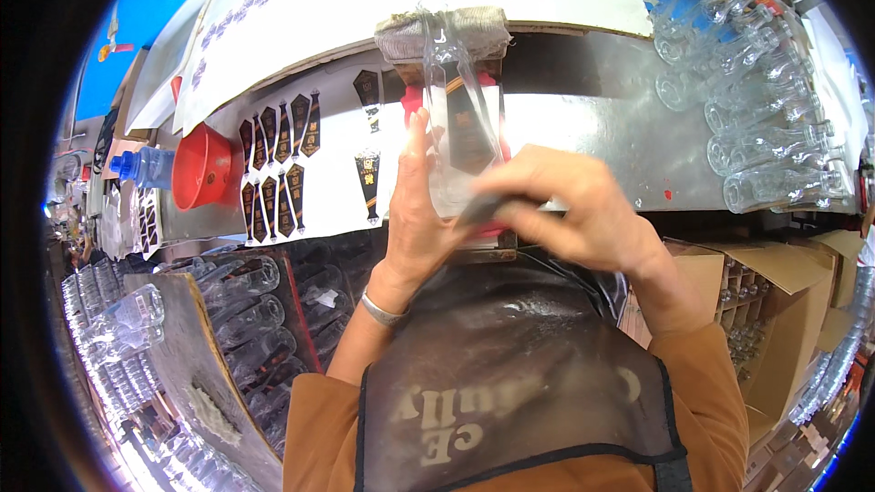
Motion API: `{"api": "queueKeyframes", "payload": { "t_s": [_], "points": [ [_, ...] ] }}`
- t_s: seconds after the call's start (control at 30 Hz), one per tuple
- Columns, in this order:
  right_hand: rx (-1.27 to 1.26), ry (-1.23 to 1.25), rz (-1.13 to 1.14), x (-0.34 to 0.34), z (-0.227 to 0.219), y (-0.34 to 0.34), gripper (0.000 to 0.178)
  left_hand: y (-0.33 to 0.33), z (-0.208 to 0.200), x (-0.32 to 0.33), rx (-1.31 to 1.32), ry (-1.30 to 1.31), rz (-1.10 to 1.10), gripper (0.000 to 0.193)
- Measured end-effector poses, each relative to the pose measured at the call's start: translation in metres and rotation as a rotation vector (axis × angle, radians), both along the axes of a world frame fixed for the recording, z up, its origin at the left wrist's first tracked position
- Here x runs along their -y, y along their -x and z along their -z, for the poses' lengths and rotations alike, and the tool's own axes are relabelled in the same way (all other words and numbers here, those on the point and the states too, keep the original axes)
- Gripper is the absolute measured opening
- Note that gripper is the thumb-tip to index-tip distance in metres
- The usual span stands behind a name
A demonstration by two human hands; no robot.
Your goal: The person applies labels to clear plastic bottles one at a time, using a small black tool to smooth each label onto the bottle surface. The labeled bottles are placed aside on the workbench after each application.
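Left hand spread along bottle, right hand around dark object; red bowl leftward

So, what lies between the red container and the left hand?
The head view shows white paper bearing dark labels between the red container and left hand.

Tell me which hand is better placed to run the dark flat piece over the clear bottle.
Probably the right hand: it already holds the blurred dark flat piece at the clear bottle's lower end. The left hand lies along the bottle's left side, better suited to steadying.
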State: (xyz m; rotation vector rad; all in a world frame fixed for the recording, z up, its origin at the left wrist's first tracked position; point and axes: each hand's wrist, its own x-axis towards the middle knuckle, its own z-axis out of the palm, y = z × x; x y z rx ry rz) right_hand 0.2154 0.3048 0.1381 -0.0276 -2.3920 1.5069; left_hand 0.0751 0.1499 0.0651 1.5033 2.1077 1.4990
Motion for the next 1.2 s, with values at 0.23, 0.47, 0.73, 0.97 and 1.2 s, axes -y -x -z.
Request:
{"api": "queueKeyframes", "payload": {
  "t_s": [0.23, 0.47, 0.73, 0.97, 1.2],
  "points": [
    [0.385, 0.691, 0.286, -0.028, 0.073, 0.006, 0.059, -0.002, -0.006, -0.002, 0.722, -0.201, 0.199, 0.120],
    [0.339, 0.189, 0.305, 0.001, 0.034, 0.006, 0.033, 0.004, 0.014, 0.014, 0.035, 0.015, 0.001, 0.091],
    [0.490, -0.111, 0.401, 0.001, 0.022, 0.004, 0.029, 0.142, -0.005, 0.020, -0.254, -0.084, -0.330, 0.082],
    [0.368, -0.095, 0.508, -0.022, 0.059, -0.006, 0.031, 0.403, -0.006, 0.048, -0.403, 0.481, -1.093, 0.082],
    [0.368, -0.129, 0.545, -0.023, 0.060, 0.003, 0.030, 0.346, -0.018, 0.028, -0.437, 0.758, -0.911, 0.072]
  ]
}}
